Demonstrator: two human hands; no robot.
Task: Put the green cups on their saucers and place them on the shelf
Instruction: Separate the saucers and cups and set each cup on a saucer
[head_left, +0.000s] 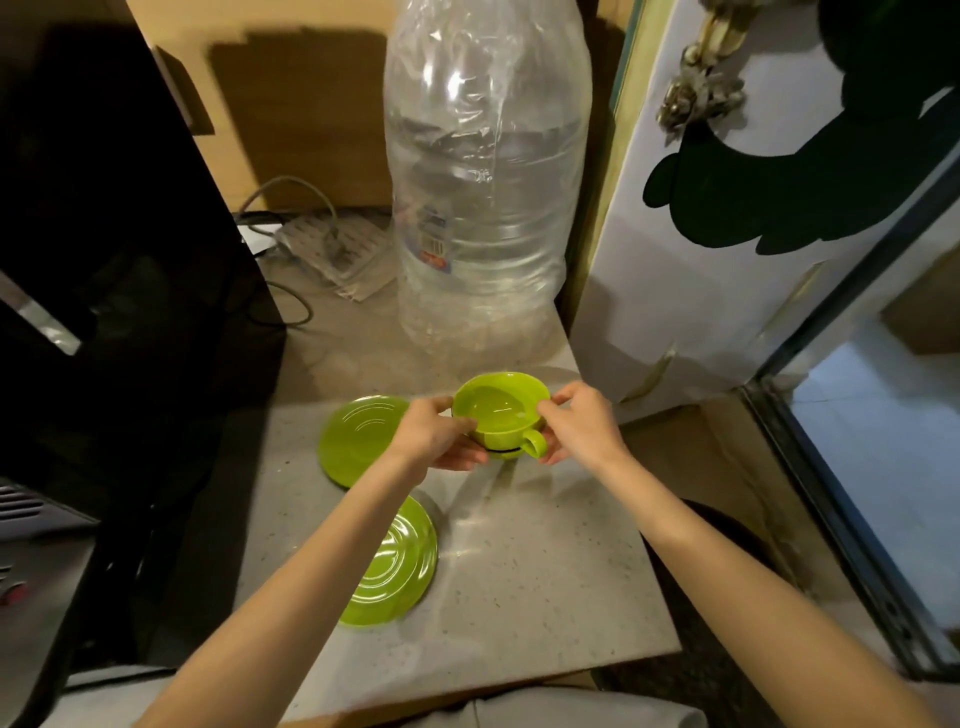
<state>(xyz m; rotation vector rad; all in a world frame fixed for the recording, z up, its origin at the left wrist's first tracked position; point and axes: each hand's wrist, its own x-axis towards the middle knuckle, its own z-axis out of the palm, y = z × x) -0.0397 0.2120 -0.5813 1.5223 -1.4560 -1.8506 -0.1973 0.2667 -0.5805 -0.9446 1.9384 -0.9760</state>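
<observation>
The green cup (498, 410) sits just above the centre of the frame, upright, its open mouth facing the camera and its loop handle (535, 443) pointing toward the lower right. It is held between both hands. The left hand (436, 436) comes in from the lower left: its thumb lies against the cup's left rim and its fingers (460, 457) curl under the left side of the bowl. The right hand (582, 426) comes from the lower right — its fingers (558, 400) pinch the right rim, and the lower ones sit just beside the handle. Beneath the cup a thin strip of green shows with a dark gap above it; whether that is a second cup or a foot ring cannot be told, nor whether the cup touches the surface (519, 571).

Two green saucers lie flat and empty on the speckled grey surface. One saucer (353, 441) is just left of the cup, partly covered by the left hand. The nearer saucer (400, 566) lies below it, toward the frame's lower centre, partly hidden by the left forearm.

Behind the cup, in the upper centre, stands a large clear plastic bottle (483, 182) wrapped in film. To the right rises a white panel (701, 291) with a dark green shape on it — to the left, a black appliance (104, 208) fills the edge.
</observation>
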